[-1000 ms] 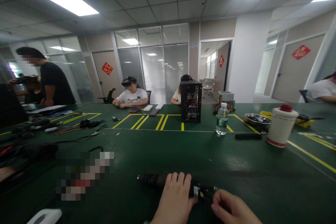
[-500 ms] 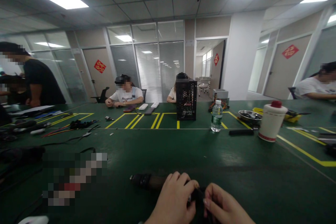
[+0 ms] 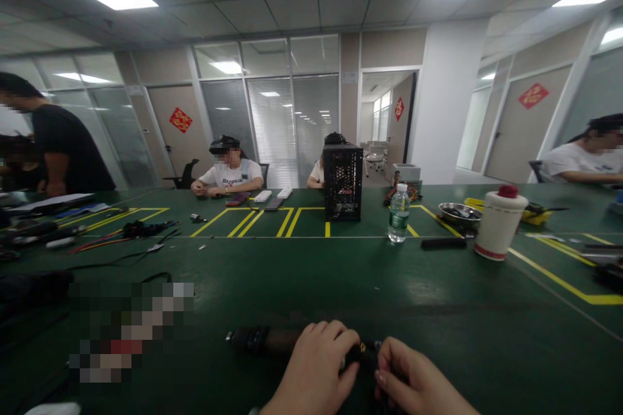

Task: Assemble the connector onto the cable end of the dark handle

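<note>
On the table, a tool lies near, under the left hand, the right hand just right of that hand; farther stands a computer case, a bottle right of it, then a canister with a bowl behind

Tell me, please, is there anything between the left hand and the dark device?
Nothing visible: the left hand lies directly on the device. The bottle stands farther back, out of the way.

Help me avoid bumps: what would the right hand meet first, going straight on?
Likely the dark tool, by the left hand; depth is unclear, and the right hand may be touching it.
</note>
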The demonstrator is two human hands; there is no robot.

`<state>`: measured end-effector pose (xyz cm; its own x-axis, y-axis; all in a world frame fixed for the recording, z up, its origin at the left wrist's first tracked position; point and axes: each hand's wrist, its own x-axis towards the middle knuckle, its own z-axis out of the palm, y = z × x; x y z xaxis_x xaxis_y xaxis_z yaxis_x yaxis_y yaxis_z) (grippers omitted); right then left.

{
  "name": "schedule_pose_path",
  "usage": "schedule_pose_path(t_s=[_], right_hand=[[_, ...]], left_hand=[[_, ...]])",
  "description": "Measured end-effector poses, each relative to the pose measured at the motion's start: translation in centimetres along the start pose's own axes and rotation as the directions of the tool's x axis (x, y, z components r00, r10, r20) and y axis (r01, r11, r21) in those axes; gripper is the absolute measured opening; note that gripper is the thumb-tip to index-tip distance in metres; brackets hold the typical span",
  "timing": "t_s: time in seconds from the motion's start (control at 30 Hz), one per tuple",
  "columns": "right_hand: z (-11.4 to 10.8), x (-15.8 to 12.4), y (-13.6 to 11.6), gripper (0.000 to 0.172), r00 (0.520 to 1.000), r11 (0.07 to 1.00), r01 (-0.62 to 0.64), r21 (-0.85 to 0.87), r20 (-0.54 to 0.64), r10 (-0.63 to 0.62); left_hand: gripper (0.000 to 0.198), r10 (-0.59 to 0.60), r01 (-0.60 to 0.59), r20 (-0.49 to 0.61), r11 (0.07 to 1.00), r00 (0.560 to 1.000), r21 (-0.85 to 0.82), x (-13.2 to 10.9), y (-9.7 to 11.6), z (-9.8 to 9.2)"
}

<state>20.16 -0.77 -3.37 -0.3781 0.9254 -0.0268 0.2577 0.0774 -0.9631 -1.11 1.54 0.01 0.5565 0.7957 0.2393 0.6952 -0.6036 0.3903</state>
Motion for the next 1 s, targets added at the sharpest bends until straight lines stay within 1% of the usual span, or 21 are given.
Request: schedule_pose_path(t_s=[0.07, 0.13, 0.23, 0.3, 0.4, 0.43, 0.6, 0.7, 0.77, 0.83, 0.93, 1.0], right_hand=[[0.3, -0.1, 0.0, 0.017, 1.000, 1.000, 0.011, 0.007, -0.016, -0.011], [0.4, -0.1, 0.0, 0.015, 0.998, 0.999, 0.037, -0.033, -0.049, -0.038], [0.1, -0.1, 0.0, 0.009, 0.995, 0.991, 0.064, -0.121, -0.075, -0.073], [-0.1, -0.1, -0.1, 0.005, 0.996, 0.989, 0.054, -0.135, -0.070, -0.064], [-0.3, -0.1, -0.3, 0.014, 0.999, 0.995, 0.004, -0.104, -0.046, -0.009], [-0.3, -0.1, -0.3, 0.015, 0.999, 0.995, -0.008, -0.102, -0.037, 0.004], [-0.1, -0.3, -0.3, 0.008, 1.000, 0.990, -0.008, -0.143, -0.028, 0.004], [-0.3, -0.3, 0.0, 0.007, 0.998, 0.974, -0.012, -0.226, -0.070, -0.004], [-0.5, -0.3, 0.3, 0.007, 0.992, 0.952, -0.010, -0.305, -0.121, -0.029], [-0.7, -0.1, 0.7, 0.007, 0.981, 0.937, -0.016, -0.348, -0.186, -0.052], [-0.5, 0.2, 0.9, 0.004, 0.969, 0.958, -0.007, -0.288, -0.240, -0.065], [0.1, 0.3, 0.7, 0.008, 0.976, 0.985, -0.006, -0.174, -0.217, -0.033]], left_hand=[[0.022, 0.005, -0.005, -0.001, 1.000, 1.000, 0.001, 0.0, 0.0, 0.0], [0.022, 0.006, -0.006, -0.008, 1.000, 1.000, 0.010, -0.1, 0.0, 0.1], [0.022, -0.003, 0.003, -0.006, 0.999, 1.000, 0.038, -0.2, 0.2, 0.3], [0.020, -0.015, 0.015, 0.001, 0.999, 1.000, 0.051, -0.3, 0.4, 0.5], [0.018, -0.022, 0.022, 0.004, 0.998, 1.000, 0.062, -0.3, 0.6, 0.5], [0.017, -0.015, 0.014, 0.011, 0.998, 1.000, 0.063, -0.3, 0.6, 0.4], [0.019, 0.071, -0.076, 0.087, 0.995, 0.994, 0.059, 0.0, 0.2, -0.5], [0.019, 0.094, -0.100, 0.103, 0.994, 0.990, 0.053, -0.1, 0.2, -0.8], [0.019, 0.091, -0.095, 0.083, 0.994, 0.992, 0.048, -0.2, 0.4, -0.8], [0.017, 0.080, -0.083, 0.049, 0.995, 0.996, 0.048, -0.3, 0.8, -0.7], [0.013, 0.049, -0.050, 0.015, 0.997, 0.999, 0.062, -0.3, 1.3, -0.2], [0.014, 0.015, -0.016, 0.008, 0.997, 1.000, 0.077, -0.3, 1.5, 0.2]])
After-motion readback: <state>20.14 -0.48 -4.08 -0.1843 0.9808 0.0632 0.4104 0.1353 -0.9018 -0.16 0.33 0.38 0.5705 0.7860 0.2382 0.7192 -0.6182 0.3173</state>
